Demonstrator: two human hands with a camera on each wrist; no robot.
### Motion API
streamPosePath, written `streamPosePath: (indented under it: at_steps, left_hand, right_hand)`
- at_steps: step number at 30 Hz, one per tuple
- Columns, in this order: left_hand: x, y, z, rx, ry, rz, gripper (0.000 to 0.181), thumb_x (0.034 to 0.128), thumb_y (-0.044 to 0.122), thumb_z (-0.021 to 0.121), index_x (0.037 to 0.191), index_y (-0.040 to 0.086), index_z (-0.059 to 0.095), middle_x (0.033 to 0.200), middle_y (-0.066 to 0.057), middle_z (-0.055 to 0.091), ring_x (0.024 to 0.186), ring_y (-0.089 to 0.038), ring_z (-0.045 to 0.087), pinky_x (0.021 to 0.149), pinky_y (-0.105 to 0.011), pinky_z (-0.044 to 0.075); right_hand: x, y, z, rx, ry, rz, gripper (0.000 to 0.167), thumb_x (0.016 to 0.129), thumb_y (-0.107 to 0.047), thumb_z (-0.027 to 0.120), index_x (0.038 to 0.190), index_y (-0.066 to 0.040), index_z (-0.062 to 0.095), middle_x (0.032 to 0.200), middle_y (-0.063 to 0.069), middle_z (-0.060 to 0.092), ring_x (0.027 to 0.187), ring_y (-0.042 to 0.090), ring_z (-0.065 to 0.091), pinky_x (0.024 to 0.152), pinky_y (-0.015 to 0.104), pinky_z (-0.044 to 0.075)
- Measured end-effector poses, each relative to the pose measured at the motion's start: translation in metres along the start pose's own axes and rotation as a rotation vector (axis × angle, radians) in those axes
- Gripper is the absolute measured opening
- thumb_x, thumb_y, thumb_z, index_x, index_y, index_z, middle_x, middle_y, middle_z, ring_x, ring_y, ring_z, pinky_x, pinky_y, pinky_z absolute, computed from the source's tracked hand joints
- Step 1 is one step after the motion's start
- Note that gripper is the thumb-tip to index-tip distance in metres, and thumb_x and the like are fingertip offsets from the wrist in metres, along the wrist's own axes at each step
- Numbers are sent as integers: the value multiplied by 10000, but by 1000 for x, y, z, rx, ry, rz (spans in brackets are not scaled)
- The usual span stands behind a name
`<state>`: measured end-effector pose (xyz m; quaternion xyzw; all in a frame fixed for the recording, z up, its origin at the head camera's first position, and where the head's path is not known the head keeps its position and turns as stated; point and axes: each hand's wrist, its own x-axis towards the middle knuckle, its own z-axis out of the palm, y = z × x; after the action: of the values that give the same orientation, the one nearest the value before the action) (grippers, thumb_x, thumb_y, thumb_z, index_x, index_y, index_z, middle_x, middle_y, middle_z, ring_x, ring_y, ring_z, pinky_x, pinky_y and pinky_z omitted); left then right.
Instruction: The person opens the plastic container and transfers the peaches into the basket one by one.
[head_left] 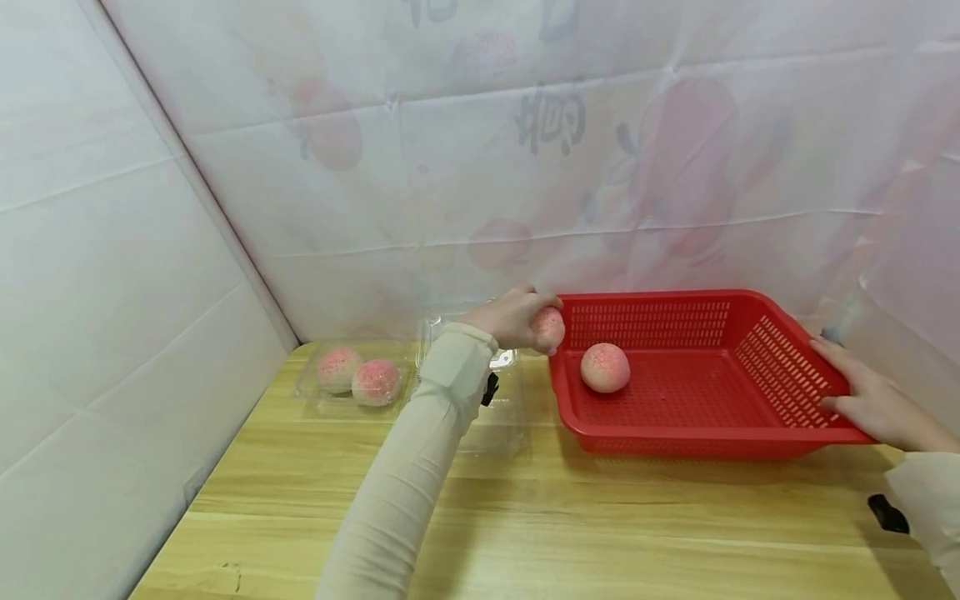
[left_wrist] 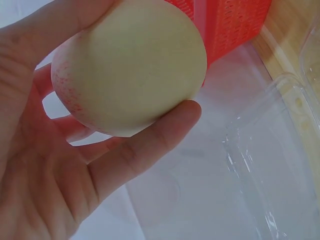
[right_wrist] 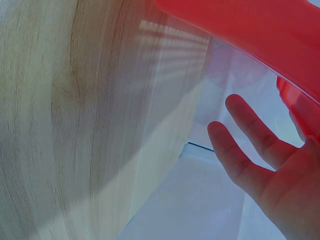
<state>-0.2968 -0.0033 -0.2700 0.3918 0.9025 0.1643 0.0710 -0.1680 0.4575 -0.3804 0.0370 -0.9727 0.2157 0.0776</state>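
In the head view my left hand (head_left: 512, 317) grips a pink and cream peach-like ball (head_left: 550, 328) just off the left rim of a red basket (head_left: 690, 433). The left wrist view shows the ball (left_wrist: 132, 67) held between thumb and fingers of the left hand (left_wrist: 65, 165). One similar ball (head_left: 605, 367) lies inside the basket at its left. My right hand (head_left: 885, 400) rests on the basket's right rim; in the right wrist view two fingers of this hand (right_wrist: 280, 180) extend beside the red basket (right_wrist: 250, 40).
A clear plastic container (head_left: 480, 425) stands left of the basket, partly behind the left arm. Farther left, a clear container (head_left: 307, 385) holds two pink balls (head_left: 376, 382). Printed white cloth (head_left: 450, 192) hangs behind the wooden table (head_left: 600, 533).
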Motion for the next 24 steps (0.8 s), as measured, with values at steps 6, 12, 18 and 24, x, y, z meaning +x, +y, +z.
streamPosePath:
  at_steps: [6, 12, 18, 24]
  left_hand:
    - [2, 3, 1, -15, -7, 3, 618, 878, 252, 807, 1437, 155, 561, 1356, -134, 502, 1119, -219, 559, 893, -331, 523]
    - [6, 6, 4, -12, -9, 15, 624, 876, 230, 815, 1438, 135, 560, 1341, -145, 504, 1120, -221, 549, 884, -309, 523]
    - [9, 8, 8, 30, -5, 35, 616, 878, 218, 801, 1441, 141, 564, 1339, -132, 521, 1128, -217, 544, 871, -280, 505]
    - [14, 10, 11, 49, -16, 94, 580, 884, 161, 764, 1429, 116, 569, 1407, -124, 523, 1221, -231, 517, 916, -275, 478]
  right_hand:
    - [0, -3, -2, -5, -13, 17, 801, 882, 133, 553, 1516, 166, 65, 1490, 503, 69, 1119, 660, 273, 837, 857, 301]
    - [0, -4, -2, 4, -17, 17, 793, 885, 130, 547, 1515, 167, 67, 1488, 504, 68, 1144, 670, 251, 898, 869, 252]
    - [1, 2, 3, 31, 10, -24, 776, 884, 136, 520, 1525, 155, 85, 1506, 492, 61, 1209, 690, 210, 955, 875, 162]
    - [0, 1, 2, 31, 9, -17, 792, 890, 129, 517, 1538, 137, 62, 1524, 477, 31, 1261, 712, 186, 942, 877, 175]
